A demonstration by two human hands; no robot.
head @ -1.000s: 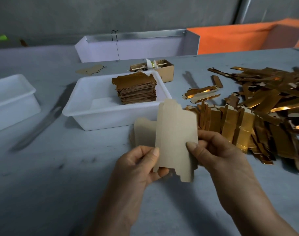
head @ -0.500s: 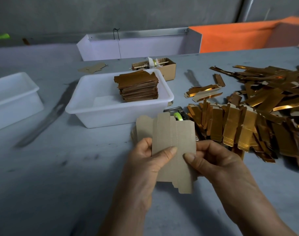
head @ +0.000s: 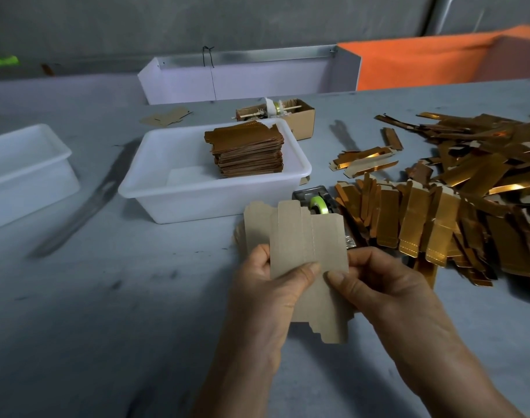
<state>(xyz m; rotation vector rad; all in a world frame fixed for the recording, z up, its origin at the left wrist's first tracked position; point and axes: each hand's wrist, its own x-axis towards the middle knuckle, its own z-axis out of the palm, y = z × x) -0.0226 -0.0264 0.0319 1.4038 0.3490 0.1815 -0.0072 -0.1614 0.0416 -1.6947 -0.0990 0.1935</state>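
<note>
- Head view: the blank [head: 299, 236] is held upright above the table [head: 107, 297], just in front of the tub [head: 197, 193], plain brown side towards me.
- The left hand [head: 266, 300] pinches its lower left part, thumb on the front and fingers behind.
- The right hand [head: 387, 285] pinches the lower right edge the same way.
- Both hands are clamped on the blank. The thumbs sit close together beside a score line, placed, I judge, to fold along it.
- The stack [head: 248, 152] of flat pieces in the tub looks like supply.
- The gold pile [head: 468, 188] lies right of the blank, within easy reach; likely the finished pieces.
- The tape [head: 318, 203] sits just behind the blank, partly hidden.
</note>
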